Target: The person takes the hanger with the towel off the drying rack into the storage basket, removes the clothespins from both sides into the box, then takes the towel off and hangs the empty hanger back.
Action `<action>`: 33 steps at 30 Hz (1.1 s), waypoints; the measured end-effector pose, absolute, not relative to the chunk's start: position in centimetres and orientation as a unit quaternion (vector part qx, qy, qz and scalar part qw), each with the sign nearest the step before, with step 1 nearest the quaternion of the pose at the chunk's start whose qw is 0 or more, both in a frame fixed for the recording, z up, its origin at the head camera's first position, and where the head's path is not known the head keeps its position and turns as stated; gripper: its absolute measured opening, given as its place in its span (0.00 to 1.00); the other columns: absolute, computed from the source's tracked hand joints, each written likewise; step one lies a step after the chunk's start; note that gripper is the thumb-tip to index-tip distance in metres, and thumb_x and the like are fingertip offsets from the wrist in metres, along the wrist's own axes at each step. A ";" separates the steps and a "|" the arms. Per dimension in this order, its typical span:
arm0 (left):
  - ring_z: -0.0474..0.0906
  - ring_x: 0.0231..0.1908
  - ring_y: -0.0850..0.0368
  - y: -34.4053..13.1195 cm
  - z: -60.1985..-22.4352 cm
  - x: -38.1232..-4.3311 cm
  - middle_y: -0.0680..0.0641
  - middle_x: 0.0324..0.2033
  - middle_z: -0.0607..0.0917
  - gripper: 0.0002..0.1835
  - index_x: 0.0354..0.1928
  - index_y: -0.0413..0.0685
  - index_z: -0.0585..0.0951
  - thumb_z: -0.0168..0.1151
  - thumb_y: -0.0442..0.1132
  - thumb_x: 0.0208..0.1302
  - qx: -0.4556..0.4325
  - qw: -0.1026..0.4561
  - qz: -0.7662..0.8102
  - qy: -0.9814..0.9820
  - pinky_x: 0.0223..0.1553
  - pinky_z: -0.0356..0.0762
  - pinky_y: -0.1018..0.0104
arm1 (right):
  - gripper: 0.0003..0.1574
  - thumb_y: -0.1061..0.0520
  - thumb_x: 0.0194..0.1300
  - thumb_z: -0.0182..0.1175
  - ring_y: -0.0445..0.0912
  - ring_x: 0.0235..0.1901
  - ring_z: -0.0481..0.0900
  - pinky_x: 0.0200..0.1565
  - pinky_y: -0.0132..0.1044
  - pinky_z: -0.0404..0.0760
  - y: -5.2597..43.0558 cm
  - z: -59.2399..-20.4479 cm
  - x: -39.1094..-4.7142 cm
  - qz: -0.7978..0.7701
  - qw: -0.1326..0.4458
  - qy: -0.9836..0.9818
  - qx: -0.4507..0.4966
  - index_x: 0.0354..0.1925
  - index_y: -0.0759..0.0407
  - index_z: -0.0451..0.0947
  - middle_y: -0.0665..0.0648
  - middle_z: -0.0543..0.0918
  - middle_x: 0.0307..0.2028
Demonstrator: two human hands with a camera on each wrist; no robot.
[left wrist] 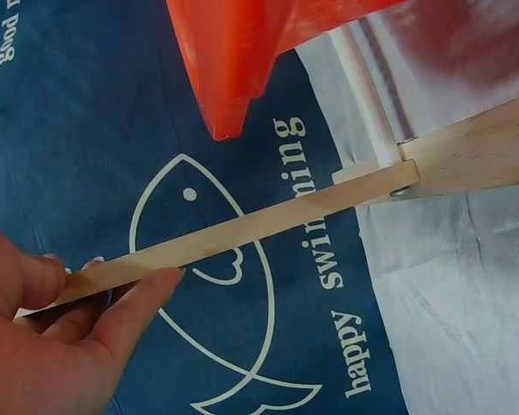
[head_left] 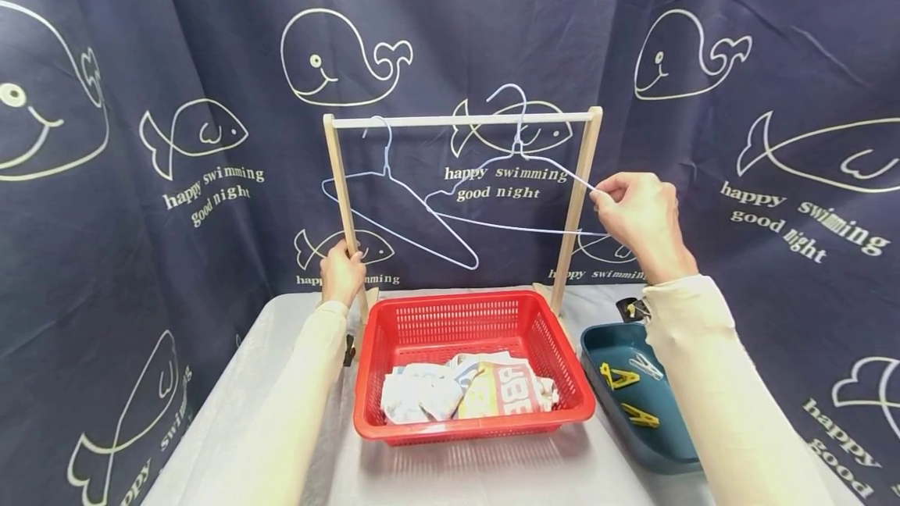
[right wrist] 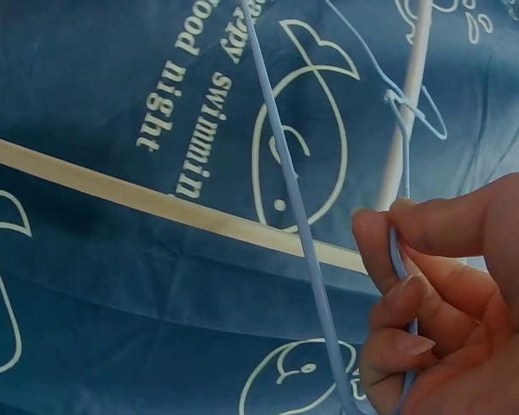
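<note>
My left hand (head_left: 342,275) grips the left post (left wrist: 242,232) of a wooden drying rack (head_left: 422,122). The fingers and thumb lie on both sides of the post. Out to the right, my right hand (head_left: 643,217) pinches one shoulder of a light blue wire clothes hanger (head_left: 519,148); in the right wrist view its fingers curl round the wire (right wrist: 318,285). This hanger's hook stands above the rack's bar, its open end pointing left. Another blue wire hanger (head_left: 387,170) hangs from the bar near the left post, turned at an angle.
A red plastic basket (head_left: 474,429) with folded printed cloth (head_left: 457,389) stands in front of the rack. To its right, a teal tray (head_left: 598,342) holds yellow clothespins (head_left: 619,375) and a pale one (head_left: 648,366). A dark patterned curtain (head_left: 450,14) hangs behind the table (head_left: 295,311).
</note>
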State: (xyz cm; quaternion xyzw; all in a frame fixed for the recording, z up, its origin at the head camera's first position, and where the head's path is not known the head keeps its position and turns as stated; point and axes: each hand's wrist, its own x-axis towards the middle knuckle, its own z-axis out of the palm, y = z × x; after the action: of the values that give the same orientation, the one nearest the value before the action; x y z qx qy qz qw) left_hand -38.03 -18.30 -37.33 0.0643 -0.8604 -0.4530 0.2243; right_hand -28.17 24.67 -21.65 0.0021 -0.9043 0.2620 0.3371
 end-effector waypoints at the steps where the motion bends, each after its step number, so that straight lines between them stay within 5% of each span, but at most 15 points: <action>1: 0.83 0.52 0.34 -18.3 -37.3 -38.1 0.36 0.50 0.87 0.16 0.61 0.45 0.80 0.56 0.36 0.75 0.065 0.225 -0.453 -0.861 0.56 0.78 0.41 | 0.16 0.49 0.69 0.62 0.58 0.34 0.82 0.36 0.51 0.72 24.7 -21.9 -28.3 0.263 0.338 -0.904 0.003 0.43 0.58 0.89 0.61 0.89 0.31; 33: 0.85 0.49 0.35 -18.2 -37.2 -38.2 0.34 0.49 0.87 0.16 0.60 0.41 0.80 0.56 0.35 0.74 0.062 0.235 -0.450 -0.860 0.52 0.81 0.41 | 0.19 0.48 0.72 0.59 0.58 0.37 0.82 0.39 0.49 0.74 26.7 -27.5 -30.4 0.279 0.299 -0.913 -0.010 0.46 0.60 0.88 0.64 0.90 0.39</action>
State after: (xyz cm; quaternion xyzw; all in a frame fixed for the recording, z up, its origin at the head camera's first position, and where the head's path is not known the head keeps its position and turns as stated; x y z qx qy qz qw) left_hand -38.16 -18.25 -37.19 0.0617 -0.8595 -0.4499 0.2346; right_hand -30.42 26.70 -27.53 -0.0101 -0.9127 0.2788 0.2987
